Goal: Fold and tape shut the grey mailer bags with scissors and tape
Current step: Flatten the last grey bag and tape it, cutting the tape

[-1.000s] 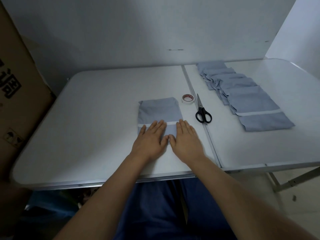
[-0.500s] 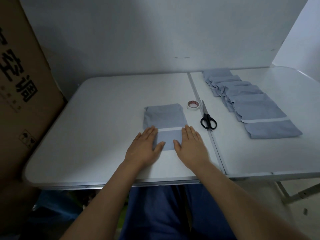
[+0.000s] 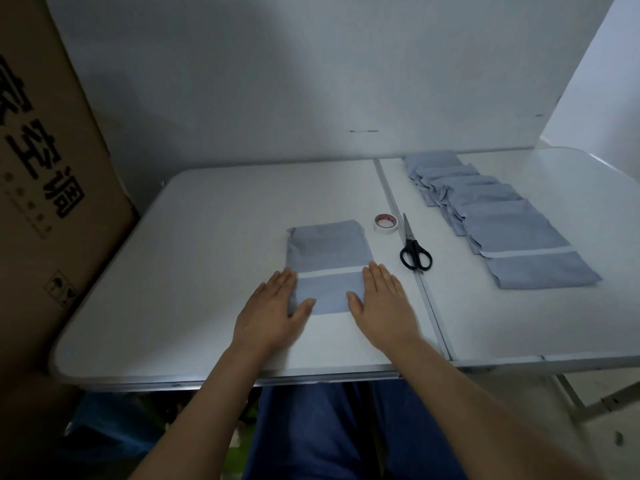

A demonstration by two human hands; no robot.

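A grey mailer bag (image 3: 327, 251) lies flat on the white table (image 3: 194, 278), its lower flap folded up with a white strip across the middle. My left hand (image 3: 273, 310) presses flat on the bag's lower left edge. My right hand (image 3: 382, 303) presses flat on its lower right edge. Both have straight fingers. A white tape roll (image 3: 385, 222) sits just beyond the bag's upper right corner. Black-handled scissors (image 3: 414, 251) lie closed to the right of the bag, on the table's centre seam.
A row of several overlapping grey mailer bags (image 3: 498, 216) stretches along the right half of the table. A large cardboard box (image 3: 45, 188) stands against the table's left side. A wall (image 3: 311, 74) runs behind the table. My legs are under the front edge.
My two hands have slid apart from the middle of the folded flap out to its left and right edges. The view has shifted slightly.
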